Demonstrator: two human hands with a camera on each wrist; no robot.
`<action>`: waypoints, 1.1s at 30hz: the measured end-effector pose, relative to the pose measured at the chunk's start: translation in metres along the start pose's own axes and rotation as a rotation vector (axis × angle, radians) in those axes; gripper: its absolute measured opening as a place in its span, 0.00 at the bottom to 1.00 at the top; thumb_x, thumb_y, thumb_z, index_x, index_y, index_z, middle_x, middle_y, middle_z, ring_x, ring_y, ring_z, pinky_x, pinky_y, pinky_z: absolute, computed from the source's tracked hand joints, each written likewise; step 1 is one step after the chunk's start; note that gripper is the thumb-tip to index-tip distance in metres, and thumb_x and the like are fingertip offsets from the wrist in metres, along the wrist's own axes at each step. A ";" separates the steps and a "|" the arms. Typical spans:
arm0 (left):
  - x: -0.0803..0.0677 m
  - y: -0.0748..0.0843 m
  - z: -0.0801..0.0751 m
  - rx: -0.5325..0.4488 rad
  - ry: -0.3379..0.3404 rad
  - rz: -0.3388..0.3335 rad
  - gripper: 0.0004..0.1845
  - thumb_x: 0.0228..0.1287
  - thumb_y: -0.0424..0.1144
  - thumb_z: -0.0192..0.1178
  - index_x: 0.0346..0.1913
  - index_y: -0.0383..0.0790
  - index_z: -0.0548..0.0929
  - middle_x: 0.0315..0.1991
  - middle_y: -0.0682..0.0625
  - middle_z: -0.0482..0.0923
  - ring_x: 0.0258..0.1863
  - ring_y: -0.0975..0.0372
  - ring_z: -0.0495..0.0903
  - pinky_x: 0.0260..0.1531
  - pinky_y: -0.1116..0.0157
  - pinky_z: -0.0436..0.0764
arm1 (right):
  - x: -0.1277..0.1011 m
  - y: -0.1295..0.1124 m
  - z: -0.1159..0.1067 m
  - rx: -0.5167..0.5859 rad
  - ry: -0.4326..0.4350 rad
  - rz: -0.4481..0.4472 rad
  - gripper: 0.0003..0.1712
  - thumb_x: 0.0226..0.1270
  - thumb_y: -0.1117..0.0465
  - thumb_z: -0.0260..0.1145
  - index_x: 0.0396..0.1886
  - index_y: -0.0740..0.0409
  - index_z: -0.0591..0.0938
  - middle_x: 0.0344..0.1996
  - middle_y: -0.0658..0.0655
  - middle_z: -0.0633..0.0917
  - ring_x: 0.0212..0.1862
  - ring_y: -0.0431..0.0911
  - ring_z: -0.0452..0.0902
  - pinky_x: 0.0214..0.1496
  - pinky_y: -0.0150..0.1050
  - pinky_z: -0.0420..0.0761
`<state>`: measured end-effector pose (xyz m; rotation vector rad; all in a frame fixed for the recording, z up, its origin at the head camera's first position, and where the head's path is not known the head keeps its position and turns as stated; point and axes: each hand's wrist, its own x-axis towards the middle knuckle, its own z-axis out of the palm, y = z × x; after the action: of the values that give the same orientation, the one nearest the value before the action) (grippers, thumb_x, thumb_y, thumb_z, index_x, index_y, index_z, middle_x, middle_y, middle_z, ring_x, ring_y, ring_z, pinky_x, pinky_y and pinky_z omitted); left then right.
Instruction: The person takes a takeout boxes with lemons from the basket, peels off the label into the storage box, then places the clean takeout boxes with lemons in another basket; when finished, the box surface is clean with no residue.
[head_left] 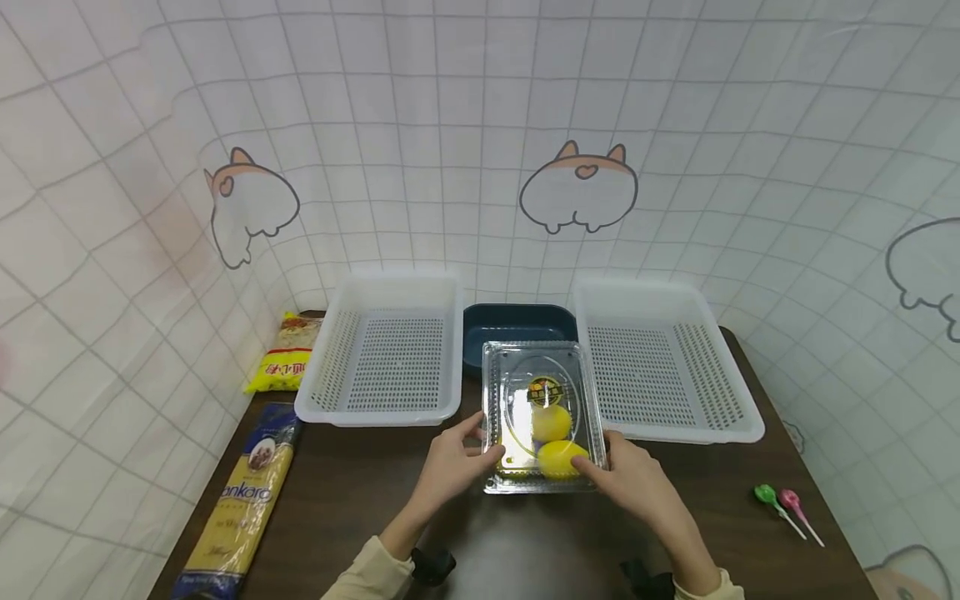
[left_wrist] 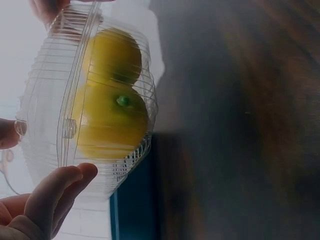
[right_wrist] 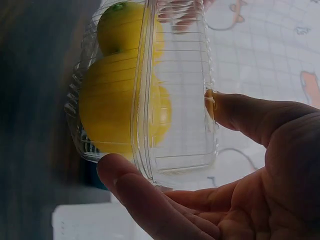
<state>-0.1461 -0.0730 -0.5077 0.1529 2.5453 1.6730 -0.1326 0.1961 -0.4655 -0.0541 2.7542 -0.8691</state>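
A clear plastic clamshell box (head_left: 543,392) with yellow lemons (head_left: 561,458) inside is held just above the dark brown table (head_left: 352,500), its lid closed. My left hand (head_left: 483,442) pinches the box's near left corner and my right hand (head_left: 600,454) pinches the near right corner. In the left wrist view the box (left_wrist: 55,75) stands on edge with two lemons (left_wrist: 112,125) against its ribbed wall, and my left hand (left_wrist: 40,165) has thumb and fingers on its rim. In the right wrist view my right hand (right_wrist: 175,150) grips the box (right_wrist: 175,100) between thumb and fingers.
Two white perforated baskets (head_left: 375,414) (head_left: 675,433) stand behind the box, with a dark blue tray (head_left: 517,321) between them. A long spaghetti pack (head_left: 243,500) and a yellow noodle bag (head_left: 288,354) lie at the left. Two lollipops (head_left: 780,504) lie at the right.
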 end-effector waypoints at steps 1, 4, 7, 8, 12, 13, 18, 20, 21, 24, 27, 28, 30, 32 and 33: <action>-0.001 -0.003 0.000 0.000 -0.002 -0.006 0.39 0.58 0.49 0.69 0.70 0.34 0.71 0.49 0.40 0.83 0.46 0.47 0.89 0.42 0.58 0.88 | 0.001 0.000 0.002 -0.003 -0.001 -0.008 0.39 0.65 0.36 0.65 0.61 0.64 0.75 0.34 0.55 0.86 0.29 0.44 0.81 0.30 0.42 0.78; -0.003 -0.012 0.000 0.008 -0.006 -0.023 0.39 0.58 0.48 0.69 0.70 0.34 0.71 0.50 0.38 0.83 0.47 0.46 0.88 0.42 0.57 0.88 | 0.004 -0.001 0.009 -0.031 0.002 -0.031 0.43 0.64 0.37 0.65 0.66 0.65 0.72 0.42 0.59 0.88 0.35 0.46 0.84 0.34 0.46 0.81; -0.003 -0.019 0.001 0.021 -0.014 -0.044 0.39 0.59 0.49 0.69 0.71 0.35 0.70 0.51 0.38 0.83 0.48 0.46 0.88 0.42 0.56 0.88 | 0.007 0.000 0.015 -0.048 -0.007 -0.020 0.40 0.63 0.38 0.67 0.60 0.67 0.75 0.40 0.59 0.88 0.35 0.48 0.84 0.34 0.47 0.80; -0.004 -0.022 0.002 0.024 -0.017 -0.051 0.39 0.59 0.49 0.69 0.71 0.35 0.70 0.51 0.38 0.83 0.48 0.46 0.88 0.43 0.56 0.88 | 0.008 0.001 0.017 -0.055 -0.012 -0.009 0.39 0.63 0.38 0.67 0.57 0.67 0.76 0.37 0.58 0.88 0.33 0.48 0.83 0.33 0.47 0.79; -0.004 -0.032 0.005 0.035 -0.024 -0.070 0.39 0.58 0.47 0.69 0.70 0.34 0.71 0.51 0.37 0.83 0.47 0.46 0.88 0.43 0.56 0.88 | 0.012 0.005 0.027 -0.077 -0.046 0.028 0.37 0.62 0.38 0.67 0.52 0.69 0.77 0.32 0.57 0.86 0.31 0.48 0.81 0.32 0.46 0.79; -0.004 -0.034 0.005 0.036 -0.025 -0.074 0.39 0.58 0.47 0.69 0.70 0.33 0.71 0.50 0.37 0.83 0.47 0.46 0.89 0.43 0.56 0.88 | 0.012 0.006 0.029 -0.082 -0.051 0.033 0.37 0.62 0.38 0.67 0.51 0.69 0.77 0.32 0.58 0.86 0.31 0.48 0.81 0.32 0.46 0.79; -0.003 -0.043 0.008 0.035 -0.030 -0.078 0.38 0.58 0.45 0.68 0.69 0.30 0.71 0.48 0.38 0.84 0.45 0.47 0.89 0.42 0.57 0.88 | 0.015 0.008 0.037 -0.078 -0.068 0.049 0.36 0.61 0.38 0.68 0.48 0.69 0.77 0.26 0.56 0.84 0.27 0.46 0.78 0.29 0.42 0.76; -0.002 -0.046 0.008 0.033 -0.032 -0.072 0.38 0.58 0.45 0.68 0.69 0.30 0.71 0.48 0.38 0.84 0.45 0.47 0.89 0.42 0.57 0.88 | 0.016 0.009 0.039 -0.064 -0.068 0.056 0.36 0.61 0.38 0.68 0.47 0.68 0.77 0.23 0.54 0.83 0.24 0.44 0.77 0.27 0.40 0.75; -0.001 -0.047 0.009 0.032 -0.032 -0.071 0.38 0.58 0.45 0.68 0.69 0.30 0.70 0.48 0.38 0.84 0.45 0.47 0.89 0.42 0.57 0.88 | 0.016 0.010 0.040 -0.058 -0.066 0.057 0.35 0.61 0.38 0.68 0.47 0.68 0.77 0.22 0.54 0.83 0.23 0.44 0.77 0.27 0.39 0.75; 0.002 -0.051 0.010 0.032 -0.032 -0.078 0.38 0.58 0.46 0.68 0.69 0.31 0.71 0.48 0.38 0.84 0.46 0.48 0.89 0.42 0.57 0.88 | 0.019 0.011 0.041 -0.045 -0.063 0.062 0.34 0.61 0.39 0.68 0.46 0.67 0.77 0.19 0.53 0.82 0.21 0.43 0.77 0.25 0.38 0.74; 0.004 -0.053 0.011 0.035 -0.028 -0.078 0.38 0.58 0.46 0.68 0.69 0.31 0.71 0.48 0.38 0.84 0.46 0.49 0.89 0.42 0.58 0.88 | 0.021 0.012 0.041 -0.043 -0.063 0.058 0.34 0.61 0.39 0.68 0.45 0.67 0.78 0.19 0.53 0.82 0.20 0.43 0.77 0.24 0.38 0.74; 0.005 -0.053 0.011 0.036 -0.028 -0.077 0.38 0.58 0.46 0.68 0.69 0.31 0.71 0.49 0.38 0.84 0.46 0.49 0.89 0.41 0.58 0.88 | 0.022 0.012 0.041 -0.045 -0.066 0.059 0.33 0.61 0.39 0.68 0.45 0.67 0.78 0.19 0.53 0.82 0.20 0.43 0.77 0.24 0.38 0.74; 0.006 -0.054 0.010 0.042 -0.024 -0.076 0.38 0.58 0.47 0.67 0.69 0.31 0.72 0.49 0.38 0.84 0.45 0.50 0.89 0.41 0.59 0.88 | 0.024 0.012 0.041 -0.050 -0.071 0.057 0.33 0.62 0.39 0.68 0.44 0.67 0.78 0.18 0.53 0.82 0.20 0.43 0.77 0.25 0.38 0.74; 0.008 -0.054 0.010 0.055 -0.017 -0.070 0.38 0.58 0.47 0.68 0.68 0.31 0.72 0.48 0.39 0.84 0.44 0.51 0.89 0.39 0.60 0.88 | 0.026 0.011 0.039 -0.068 -0.075 0.047 0.33 0.62 0.39 0.67 0.43 0.67 0.79 0.18 0.53 0.82 0.20 0.43 0.77 0.25 0.39 0.74; 0.009 -0.054 0.010 0.063 -0.010 -0.075 0.37 0.58 0.47 0.68 0.68 0.32 0.73 0.47 0.40 0.85 0.45 0.52 0.88 0.39 0.61 0.87 | 0.027 0.011 0.039 -0.079 -0.076 0.042 0.32 0.62 0.38 0.67 0.42 0.67 0.79 0.17 0.53 0.81 0.20 0.43 0.77 0.25 0.39 0.74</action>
<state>-0.1551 -0.0843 -0.5617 0.0694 2.5635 1.5630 -0.1483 0.1803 -0.5081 -0.0429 2.7080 -0.7318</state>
